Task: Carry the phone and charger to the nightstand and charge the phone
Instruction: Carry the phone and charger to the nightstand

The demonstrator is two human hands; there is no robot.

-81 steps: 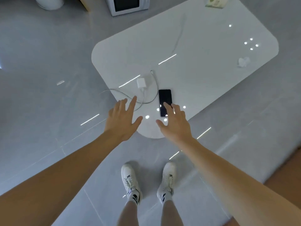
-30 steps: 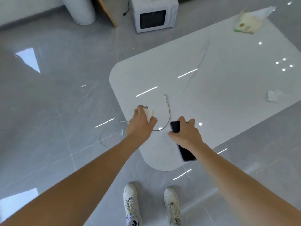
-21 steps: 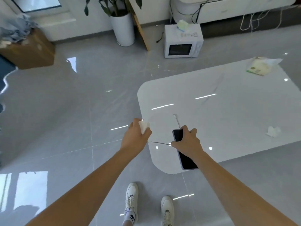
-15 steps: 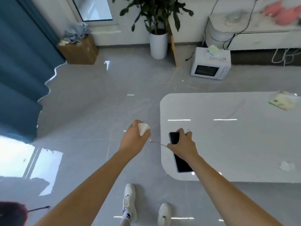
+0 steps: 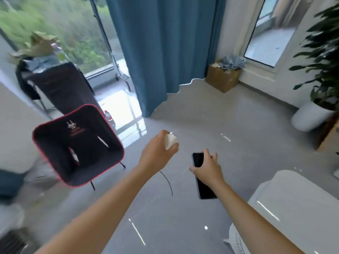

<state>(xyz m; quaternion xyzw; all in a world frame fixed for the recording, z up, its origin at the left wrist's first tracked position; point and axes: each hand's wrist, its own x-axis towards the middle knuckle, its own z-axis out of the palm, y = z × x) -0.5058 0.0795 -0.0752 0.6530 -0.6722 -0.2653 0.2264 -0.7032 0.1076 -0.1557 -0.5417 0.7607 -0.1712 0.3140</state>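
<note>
Head view shows the left hand (image 5: 156,154) with its grip pinching the white charger (image 5: 170,141), cable (image 5: 167,182) hanging below. Just right of it, the right hand (image 5: 208,168) grips the black phone (image 5: 203,187). Carrying is under way, I think. No nightstand shows; next, find it.

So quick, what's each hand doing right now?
Left hand: closed around the white charger plug, its cable dangling below.
Right hand: closed around the black phone.
</note>
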